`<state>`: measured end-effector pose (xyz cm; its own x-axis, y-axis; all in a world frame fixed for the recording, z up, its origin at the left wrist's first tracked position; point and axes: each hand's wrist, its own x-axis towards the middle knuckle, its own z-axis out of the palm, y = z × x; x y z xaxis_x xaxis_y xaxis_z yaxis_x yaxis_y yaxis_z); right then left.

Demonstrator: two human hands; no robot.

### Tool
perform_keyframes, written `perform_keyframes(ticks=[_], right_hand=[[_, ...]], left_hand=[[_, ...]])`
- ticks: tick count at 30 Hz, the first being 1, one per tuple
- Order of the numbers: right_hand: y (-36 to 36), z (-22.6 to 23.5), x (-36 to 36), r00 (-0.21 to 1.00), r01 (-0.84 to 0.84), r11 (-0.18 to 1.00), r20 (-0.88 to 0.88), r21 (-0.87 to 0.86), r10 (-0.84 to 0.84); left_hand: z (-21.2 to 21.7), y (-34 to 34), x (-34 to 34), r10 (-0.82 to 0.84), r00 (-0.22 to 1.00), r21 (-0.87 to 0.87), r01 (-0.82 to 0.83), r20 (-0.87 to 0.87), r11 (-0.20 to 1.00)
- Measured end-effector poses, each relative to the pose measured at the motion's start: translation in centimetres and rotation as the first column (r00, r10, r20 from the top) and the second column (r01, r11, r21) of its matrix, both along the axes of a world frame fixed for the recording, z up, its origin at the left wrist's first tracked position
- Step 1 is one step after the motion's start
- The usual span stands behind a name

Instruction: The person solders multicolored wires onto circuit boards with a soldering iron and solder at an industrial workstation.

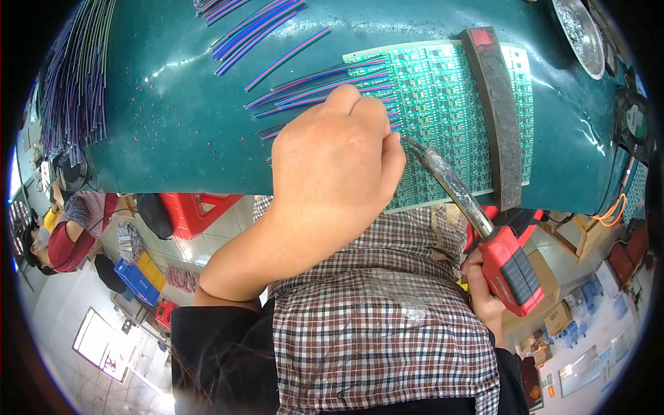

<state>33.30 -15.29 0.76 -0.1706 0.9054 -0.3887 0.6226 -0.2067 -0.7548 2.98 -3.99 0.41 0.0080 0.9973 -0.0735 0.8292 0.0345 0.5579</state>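
Observation:
My left hand (332, 162) rests as a loose fist on the edge of a green circuit board panel (443, 104), its fingers pressing on flat multicoloured ribbon wires (311, 86) that lie with their ends at the board's left side. My right hand (484, 297), low at the right, grips the red handle of a soldering iron (508, 266). The iron's metal shaft (449, 183) slants up and left, with its tip touching the board just beside my left fingers. A dark bar with a red end (494, 114) lies across the board.
The green work table (173, 124) carries more ribbon wires (249, 28) at the top and a bundle (72, 76) at the left edge. A metal dish (577, 31) sits top right. A checked cloth (373, 311) covers my lap. Another person (66, 232) sits at lower left by red stools.

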Motion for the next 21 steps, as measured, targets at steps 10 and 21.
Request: perform_keyframes(ticks=[10,21], right_hand=[[0.2,0.1,-0.4,0.999,0.018,1.000,-0.039,-0.014,-0.019],[-0.6,0.2,0.0,0.998,0.039,0.999,0.057,0.003,-0.039]], left_hand=[[0.3,0.3,-0.4,-0.026,1.000,-0.089,0.025,-0.008,0.996],[0.3,0.2,-0.3,-0.011,1.000,-0.064,0.010,-0.011,0.998]])
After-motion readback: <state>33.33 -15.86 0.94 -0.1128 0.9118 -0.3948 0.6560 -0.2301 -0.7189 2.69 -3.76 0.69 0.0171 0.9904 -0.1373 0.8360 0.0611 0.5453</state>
